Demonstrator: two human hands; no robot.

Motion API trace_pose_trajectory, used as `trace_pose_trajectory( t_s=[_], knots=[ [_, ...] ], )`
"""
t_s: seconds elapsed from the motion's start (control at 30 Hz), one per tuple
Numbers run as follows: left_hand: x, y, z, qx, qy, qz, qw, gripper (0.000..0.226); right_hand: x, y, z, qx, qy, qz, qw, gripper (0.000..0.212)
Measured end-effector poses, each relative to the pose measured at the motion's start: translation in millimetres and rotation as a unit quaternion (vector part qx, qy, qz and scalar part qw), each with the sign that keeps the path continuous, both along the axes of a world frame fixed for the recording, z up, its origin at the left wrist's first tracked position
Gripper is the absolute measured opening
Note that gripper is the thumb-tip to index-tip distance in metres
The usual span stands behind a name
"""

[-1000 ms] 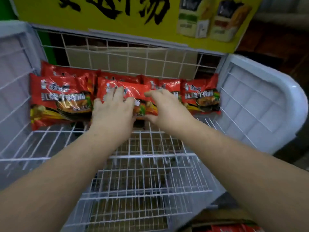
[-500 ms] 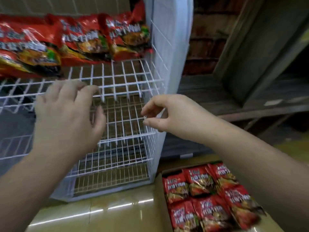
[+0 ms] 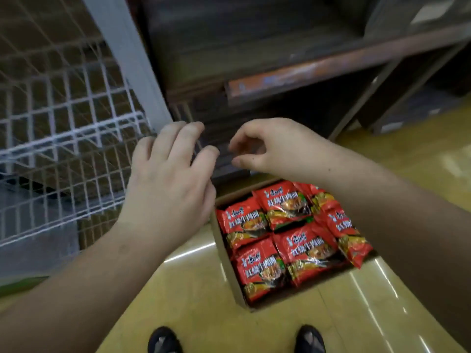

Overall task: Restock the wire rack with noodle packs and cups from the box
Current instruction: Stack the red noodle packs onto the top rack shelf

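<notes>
Both hands hang in the air above the floor [image 3: 193, 296], holding nothing. The left hand [image 3: 168, 184] is palm down, fingers loosely spread and slightly bent. The right hand [image 3: 275, 146] sits just beside it, fingers curled loosely with thumb and forefinger near each other but gripping nothing. Below the right hand and forearm lies the box [image 3: 229, 271], open, on the floor, filled with red packs [image 3: 303, 248] laid flat in rows; the forearm hides part of them. The rack [image 3: 61, 138] stands to the left of the left hand, its white shelves blurred. Beyond both hands runs a dark wooden shelf [image 3: 293, 75]. Two dark shoes [image 3: 164, 340] show below the arms.
</notes>
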State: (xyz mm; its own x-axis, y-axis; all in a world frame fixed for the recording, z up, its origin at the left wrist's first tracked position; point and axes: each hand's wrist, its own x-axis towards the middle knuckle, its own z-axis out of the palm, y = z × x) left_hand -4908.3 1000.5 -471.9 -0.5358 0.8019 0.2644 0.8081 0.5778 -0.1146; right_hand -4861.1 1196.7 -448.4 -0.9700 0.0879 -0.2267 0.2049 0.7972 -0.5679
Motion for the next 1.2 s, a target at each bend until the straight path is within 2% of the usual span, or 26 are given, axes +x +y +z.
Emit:
trace_pose_trajectory(
  t_s=[0.17,0.33,0.47,0.6,0.7,0.8,0.87,0.93,1.1,1.17,1.2],
  knots=[
    [14,35,-83,-0.063,-0.053,-0.032,0.996,0.033,34,39,-111,0.001,-0.094,-0.044,0.995,0.023],
    [28,62,-159,-0.12,-0.111,-0.033,0.986,0.034,63,55,-214,0.019,-0.213,-0.014,0.977,0.03],
    [41,74,-212,-0.175,-0.154,-0.003,0.972,0.033,75,59,-278,0.072,-0.275,0.043,0.958,0.039],
    [55,73,-248,-0.209,-0.189,0.025,0.959,0.035,81,68,-326,0.196,-0.364,0.112,0.904,0.058],
    [63,69,-262,-0.213,-0.223,0.035,0.951,0.041,90,74,-342,0.24,-0.421,0.128,0.865,0.073],
    [65,68,-267,-0.196,-0.296,0.074,0.932,0.043,94,78,-340,0.266,-0.42,0.135,0.857,0.068],
    [65,70,-266,-0.141,-0.381,0.11,0.907,0.045,95,80,-333,0.269,-0.385,0.143,0.871,0.049],
    [65,75,-263,-0.076,-0.482,0.156,0.859,0.056,92,83,-323,0.257,-0.347,0.142,0.891,0.037],
    [65,93,-254,-0.024,-0.65,0.218,0.727,0.105,75,90,-277,0.069,-0.338,0.09,0.934,0.04],
    [65,100,-246,0.02,-0.698,0.255,0.669,0.109,72,91,-263,-0.003,-0.281,0.038,0.959,0.036],
    [65,102,-243,0.04,-0.713,0.261,0.649,0.103,71,90,-256,-0.046,-0.249,-0.013,0.967,0.033]
  ],
)
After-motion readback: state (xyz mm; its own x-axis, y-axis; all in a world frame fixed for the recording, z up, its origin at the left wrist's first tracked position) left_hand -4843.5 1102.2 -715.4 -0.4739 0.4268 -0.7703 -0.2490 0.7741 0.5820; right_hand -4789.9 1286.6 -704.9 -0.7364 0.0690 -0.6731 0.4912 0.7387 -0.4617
